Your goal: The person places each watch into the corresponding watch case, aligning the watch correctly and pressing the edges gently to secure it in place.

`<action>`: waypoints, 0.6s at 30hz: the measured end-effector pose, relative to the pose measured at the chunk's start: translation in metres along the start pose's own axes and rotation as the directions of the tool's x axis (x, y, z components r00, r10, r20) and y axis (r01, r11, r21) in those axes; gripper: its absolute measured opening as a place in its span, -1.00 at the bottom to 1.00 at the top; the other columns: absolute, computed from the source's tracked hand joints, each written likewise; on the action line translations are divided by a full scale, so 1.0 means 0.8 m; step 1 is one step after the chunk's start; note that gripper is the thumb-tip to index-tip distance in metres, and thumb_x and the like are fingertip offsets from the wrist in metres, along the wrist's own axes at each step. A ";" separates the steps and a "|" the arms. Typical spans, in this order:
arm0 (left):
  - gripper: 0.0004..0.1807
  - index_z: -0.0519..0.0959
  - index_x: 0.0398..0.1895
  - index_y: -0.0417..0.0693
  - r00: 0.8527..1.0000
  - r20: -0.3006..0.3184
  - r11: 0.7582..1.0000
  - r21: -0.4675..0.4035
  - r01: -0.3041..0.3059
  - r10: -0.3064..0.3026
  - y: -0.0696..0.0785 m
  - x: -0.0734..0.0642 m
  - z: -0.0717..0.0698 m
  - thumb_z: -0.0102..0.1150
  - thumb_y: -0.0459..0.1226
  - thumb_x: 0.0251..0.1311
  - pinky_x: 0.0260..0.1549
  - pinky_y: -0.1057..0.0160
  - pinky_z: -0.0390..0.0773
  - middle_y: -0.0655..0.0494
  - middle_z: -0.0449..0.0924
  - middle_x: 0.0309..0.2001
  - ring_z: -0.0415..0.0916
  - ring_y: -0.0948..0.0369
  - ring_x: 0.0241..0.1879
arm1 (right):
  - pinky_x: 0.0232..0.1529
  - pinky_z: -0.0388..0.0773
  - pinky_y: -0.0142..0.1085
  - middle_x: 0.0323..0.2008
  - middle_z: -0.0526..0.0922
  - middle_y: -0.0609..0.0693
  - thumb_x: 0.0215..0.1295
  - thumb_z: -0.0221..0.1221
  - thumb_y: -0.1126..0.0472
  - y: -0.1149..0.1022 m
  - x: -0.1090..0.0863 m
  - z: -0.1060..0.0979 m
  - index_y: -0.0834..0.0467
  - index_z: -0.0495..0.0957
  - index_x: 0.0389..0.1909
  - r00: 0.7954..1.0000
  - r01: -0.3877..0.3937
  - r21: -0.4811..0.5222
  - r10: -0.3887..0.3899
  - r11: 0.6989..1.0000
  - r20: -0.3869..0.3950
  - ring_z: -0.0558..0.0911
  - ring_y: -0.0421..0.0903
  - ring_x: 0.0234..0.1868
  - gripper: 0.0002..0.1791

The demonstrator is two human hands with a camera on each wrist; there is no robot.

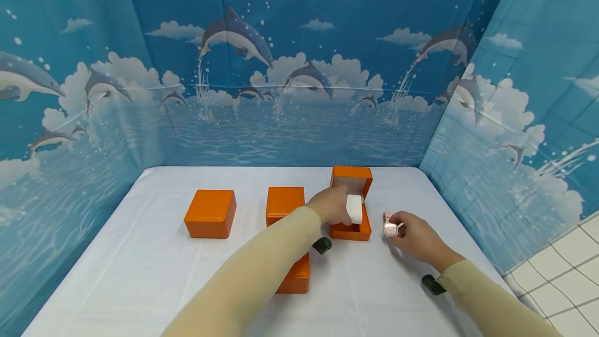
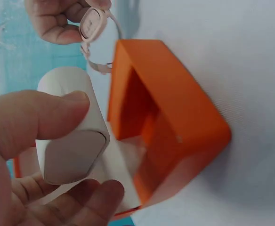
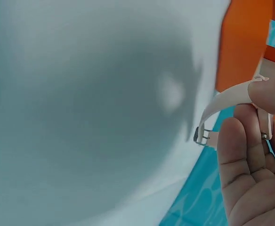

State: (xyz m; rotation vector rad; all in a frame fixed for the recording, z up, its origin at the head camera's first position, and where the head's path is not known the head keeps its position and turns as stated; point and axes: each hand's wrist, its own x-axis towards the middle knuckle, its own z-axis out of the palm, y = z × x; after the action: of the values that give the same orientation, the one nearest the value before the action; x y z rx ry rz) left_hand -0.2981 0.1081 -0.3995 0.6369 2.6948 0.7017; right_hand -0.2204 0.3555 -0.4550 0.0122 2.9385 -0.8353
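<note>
Between thumb and fingers, my left hand (image 1: 331,205) grips a white watch cushion (image 2: 71,127) at the open orange box (image 1: 352,235). The box's lid (image 1: 353,171) stands raised at the back, showing a pale lining. To the right of the box, my right hand (image 1: 418,235) pinches a pale pink wristwatch (image 1: 390,229) by its strap. In the right wrist view the strap (image 3: 231,100) hangs in a loop with a metal buckle, and the thumb presses on it. The watch's face (image 2: 92,24) shows in the left wrist view.
A closed orange box (image 1: 210,213) stands at the left of the white-covered table (image 1: 126,254). Another orange box (image 1: 285,201) is at the middle, with a further one (image 1: 295,277) nearer, partly behind my left sleeve. A dolphin-print curtain (image 1: 299,118) surrounds the table.
</note>
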 end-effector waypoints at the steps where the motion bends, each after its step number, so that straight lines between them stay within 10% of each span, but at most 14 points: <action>1: -0.21 0.43 0.37 0.09 1.000 0.000 1.000 -0.011 -0.011 0.011 0.001 -0.003 -0.003 0.63 -0.13 0.09 -0.02 0.17 0.69 0.15 0.61 0.04 0.53 0.19 -0.10 | -0.31 0.61 -0.33 -0.18 0.62 0.07 0.30 0.41 0.26 -0.002 0.000 -0.001 0.28 0.51 0.09 1.000 0.007 0.000 -0.007 1.000 -0.008 0.54 -0.05 -0.22 -0.58; 18: -0.07 0.19 0.53 -0.03 0.990 -0.026 0.990 -0.029 -0.137 0.136 -0.015 -0.050 -0.045 0.56 -0.19 0.19 -0.04 0.16 0.71 0.00 0.53 0.18 0.52 0.14 0.00 | -0.37 0.64 -0.34 -0.21 0.69 0.06 0.34 0.38 0.28 -0.066 -0.016 -0.040 0.26 0.47 0.19 0.993 0.104 0.054 -0.101 0.993 -0.059 0.59 -0.08 -0.29 -0.53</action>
State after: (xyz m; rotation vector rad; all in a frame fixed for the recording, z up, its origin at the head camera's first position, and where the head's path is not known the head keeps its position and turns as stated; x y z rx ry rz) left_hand -0.2812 0.0659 -0.3691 0.8167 2.6761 0.7879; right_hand -0.2121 0.3276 -0.3991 -0.1146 2.9884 -0.9480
